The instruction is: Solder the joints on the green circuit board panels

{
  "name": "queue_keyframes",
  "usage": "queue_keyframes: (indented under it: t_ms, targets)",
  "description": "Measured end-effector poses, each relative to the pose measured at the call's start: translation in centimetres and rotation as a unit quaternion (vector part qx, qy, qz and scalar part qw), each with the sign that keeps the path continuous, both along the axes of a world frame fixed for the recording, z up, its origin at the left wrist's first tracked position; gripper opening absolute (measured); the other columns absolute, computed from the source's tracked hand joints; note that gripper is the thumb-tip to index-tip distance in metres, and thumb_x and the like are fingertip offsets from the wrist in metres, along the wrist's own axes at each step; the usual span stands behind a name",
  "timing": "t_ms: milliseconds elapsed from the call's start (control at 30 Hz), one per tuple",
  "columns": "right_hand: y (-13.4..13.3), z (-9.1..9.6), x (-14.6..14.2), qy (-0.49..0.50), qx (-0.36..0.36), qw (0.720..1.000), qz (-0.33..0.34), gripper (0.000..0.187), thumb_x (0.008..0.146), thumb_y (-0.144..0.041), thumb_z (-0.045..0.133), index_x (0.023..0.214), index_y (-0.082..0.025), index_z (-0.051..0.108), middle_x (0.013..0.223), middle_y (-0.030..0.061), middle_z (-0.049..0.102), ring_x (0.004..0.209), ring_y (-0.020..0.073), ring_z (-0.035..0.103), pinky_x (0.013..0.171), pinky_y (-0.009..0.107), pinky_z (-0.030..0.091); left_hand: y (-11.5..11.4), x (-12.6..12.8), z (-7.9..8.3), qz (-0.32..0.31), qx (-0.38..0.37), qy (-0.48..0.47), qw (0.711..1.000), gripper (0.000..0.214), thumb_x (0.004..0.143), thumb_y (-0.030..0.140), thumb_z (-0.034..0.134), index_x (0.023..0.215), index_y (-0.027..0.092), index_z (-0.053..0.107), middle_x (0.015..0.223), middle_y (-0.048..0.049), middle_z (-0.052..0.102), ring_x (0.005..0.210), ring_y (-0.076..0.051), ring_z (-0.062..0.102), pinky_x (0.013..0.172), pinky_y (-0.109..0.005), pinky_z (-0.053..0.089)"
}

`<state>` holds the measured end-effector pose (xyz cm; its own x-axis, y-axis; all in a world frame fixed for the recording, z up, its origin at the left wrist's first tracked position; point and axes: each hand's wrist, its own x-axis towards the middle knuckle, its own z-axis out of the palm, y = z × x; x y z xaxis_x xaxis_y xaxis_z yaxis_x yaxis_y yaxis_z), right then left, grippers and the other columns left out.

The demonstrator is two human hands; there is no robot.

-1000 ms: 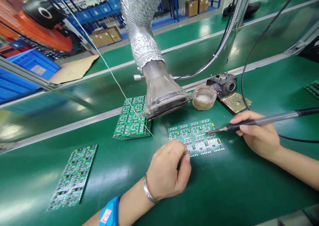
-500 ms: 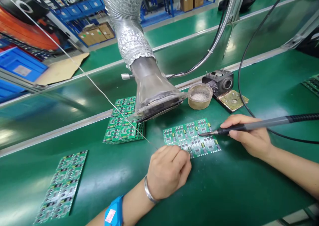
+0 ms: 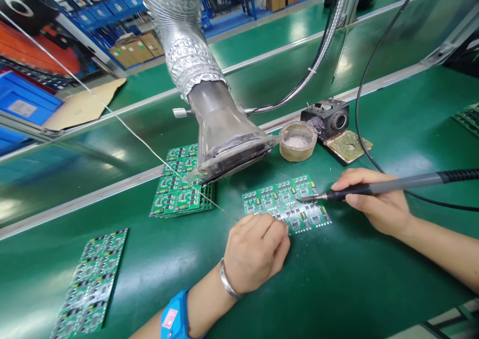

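A green circuit board panel (image 3: 275,193) lies flat on the green bench in front of me. My right hand (image 3: 381,204) grips a soldering iron (image 3: 377,186) like a pen, its tip over the middle of the panel; contact is too fine to tell. Closed at the panel's near left edge is my left hand (image 3: 258,252), palm down, covering a corner of it. Thin solder wire (image 3: 149,148) runs from the upper left into this hand; the wire's end is hidden by the fingers. A blue wrist strap (image 3: 175,315) and a metal bangle (image 3: 228,279) are on the left arm.
A fume extractor nozzle (image 3: 230,134) hangs above the bench, beside a stack of panels (image 3: 179,192). Further panels (image 3: 92,281) lie at left. Behind the work stand a round tub (image 3: 297,149) and an iron stand (image 3: 329,122). The iron's black cable (image 3: 361,99) loops at right.
My left hand has shifted slightly right along the panel's near edge. The iron's tip stays at nearly the same spot. The view itself has moved a little.
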<state>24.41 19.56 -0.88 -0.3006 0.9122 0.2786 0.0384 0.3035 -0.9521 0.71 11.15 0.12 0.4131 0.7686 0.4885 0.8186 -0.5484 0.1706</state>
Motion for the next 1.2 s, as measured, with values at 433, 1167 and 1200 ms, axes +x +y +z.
queue_keyframes:
  t_ms: [433, 1167, 1200]
  targets:
    - [0.0, -0.1, 0.0, 0.012, -0.013, 1.000, 0.010, 0.012, 0.073, -0.018, 0.066, 0.083, -0.023, 0.071, 0.070, 0.0023, 0.064, 0.057, 0.0137, 0.055, 0.047, 0.026, 0.041, 0.5, 0.7, -0.2, 0.005, 0.003, 0.027, 1.000, 0.017, 0.085, 0.018, 0.052, 0.069, 0.017, 0.058, 0.057, 0.0014, 0.047, 0.054, -0.012, 0.040, 0.053, -0.028, 0.035]
    - [1.3, -0.7, 2.8, 0.094, -0.065, 0.993, -0.040, 0.016, 0.064, -0.014, 0.065, 0.075, -0.019, 0.074, 0.062, 0.0008, 0.063, 0.051, 0.0101, 0.051, 0.047, 0.022, 0.038, 1.2, 2.6, 0.7, -0.009, -0.050, 0.024, 0.998, 0.013, 0.088, 0.019, 0.049, 0.095, 0.017, 0.060, 0.075, -0.0023, 0.060, 0.070, -0.015, 0.055, 0.065, -0.029, 0.044]
    - [1.2, -0.7, 2.8, 0.085, -0.057, 0.994, -0.035, 0.015, 0.065, -0.014, 0.065, 0.076, -0.020, 0.074, 0.063, 0.0005, 0.062, 0.053, 0.0102, 0.051, 0.048, 0.022, 0.039, 1.3, 2.5, 0.6, -0.009, -0.050, 0.027, 0.998, 0.013, 0.088, 0.019, 0.049, 0.095, 0.017, 0.060, 0.076, -0.0023, 0.060, 0.070, -0.015, 0.055, 0.065, -0.029, 0.044]
